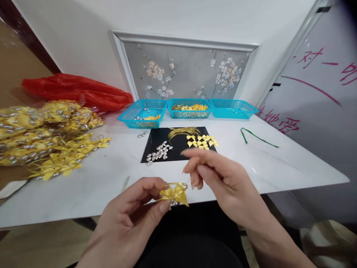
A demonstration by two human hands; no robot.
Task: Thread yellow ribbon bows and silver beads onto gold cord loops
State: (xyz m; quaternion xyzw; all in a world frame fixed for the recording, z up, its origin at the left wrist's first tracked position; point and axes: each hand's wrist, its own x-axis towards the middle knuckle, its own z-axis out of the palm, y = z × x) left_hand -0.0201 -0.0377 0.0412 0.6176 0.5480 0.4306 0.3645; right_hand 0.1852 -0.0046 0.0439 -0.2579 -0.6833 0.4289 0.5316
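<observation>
My left hand (pixel 134 216) pinches a small yellow ribbon bow (pixel 174 193) with a silver bead under it and a loop of gold cord around it. My right hand (pixel 220 178) is just to the right of the bow, fingers pinched on the thin gold cord end. Both hands hover over the near edge of the white table (pixel 111 175). Beyond them lies a black mat (pixel 156 139) carrying silver heart beads (pixel 158 152), a bundle of gold cords (pixel 182 132) and several yellow bows (pixel 202 141).
Three turquoise baskets (pixel 189 108) line the back, the middle one holding yellow bows. A heap of finished yellow bows (pixel 67 156) and clear bags of them (pixel 25 130) fill the left side, with a red plastic bag (pixel 78 91) behind. A green ribbon (pixel 258 137) lies at right.
</observation>
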